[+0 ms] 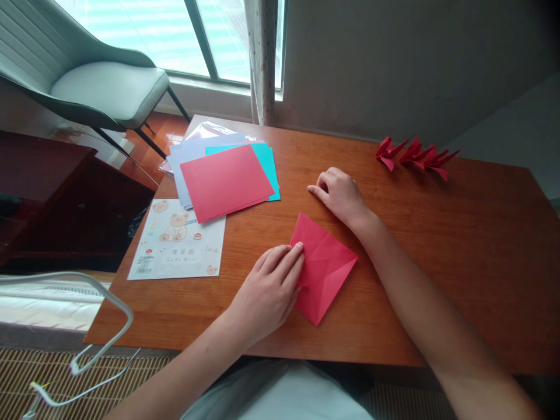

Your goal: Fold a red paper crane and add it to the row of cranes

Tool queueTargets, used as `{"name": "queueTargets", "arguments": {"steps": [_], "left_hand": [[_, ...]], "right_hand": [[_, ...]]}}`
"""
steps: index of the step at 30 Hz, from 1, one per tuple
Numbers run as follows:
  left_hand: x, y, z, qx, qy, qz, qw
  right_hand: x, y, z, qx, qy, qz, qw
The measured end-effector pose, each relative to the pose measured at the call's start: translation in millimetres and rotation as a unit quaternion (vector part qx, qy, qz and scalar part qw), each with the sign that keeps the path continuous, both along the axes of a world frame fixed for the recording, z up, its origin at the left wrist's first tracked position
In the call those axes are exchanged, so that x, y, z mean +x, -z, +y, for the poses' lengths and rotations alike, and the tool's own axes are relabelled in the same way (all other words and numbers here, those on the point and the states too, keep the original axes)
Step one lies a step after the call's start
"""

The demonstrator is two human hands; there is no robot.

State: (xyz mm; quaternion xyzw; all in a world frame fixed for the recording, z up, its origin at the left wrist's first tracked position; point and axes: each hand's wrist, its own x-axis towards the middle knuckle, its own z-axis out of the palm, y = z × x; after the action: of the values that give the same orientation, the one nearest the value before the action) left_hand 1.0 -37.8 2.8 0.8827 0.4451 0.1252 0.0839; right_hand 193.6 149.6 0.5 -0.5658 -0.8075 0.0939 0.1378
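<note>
A folded red paper square (326,265) lies on the wooden table (437,262) in front of me, turned like a diamond with creases across it. My left hand (266,291) rests on its left edge, fingers together and pressed flat on the paper. My right hand (341,195) lies on the bare table just beyond the paper, fingers loosely curled, holding nothing.
A stack of coloured sheets (227,175), red on top of teal and lilac, sits at the far left. A bear-printed paper pack (177,239) lies near the left edge. Several folded red paper cranes (413,153) stand at the back right. A grey chair (100,87) and white cable (87,326) are beside the table.
</note>
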Motion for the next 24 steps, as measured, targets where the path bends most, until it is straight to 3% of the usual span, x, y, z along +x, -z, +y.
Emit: {"name": "queueTargets", "arguments": {"steps": [3,11,24], "left_hand": [[-0.5,0.1,0.0,-0.003,0.001,-0.004,1.0],[-0.7,0.7,0.0,-0.008,-0.003,-0.01,1.0],[0.5,2.2,-2.5,0.044,-0.013,-0.006,0.999]], "right_hand": [[2.4,-2.5,-3.1,-0.013,-0.018,0.01,1.0],[-6.2,-16.9,-50.4,-0.042,-0.138,-0.005,0.99],[-26.0,-30.5,-61.2,-0.069,-0.154,-0.103,0.98]]}}
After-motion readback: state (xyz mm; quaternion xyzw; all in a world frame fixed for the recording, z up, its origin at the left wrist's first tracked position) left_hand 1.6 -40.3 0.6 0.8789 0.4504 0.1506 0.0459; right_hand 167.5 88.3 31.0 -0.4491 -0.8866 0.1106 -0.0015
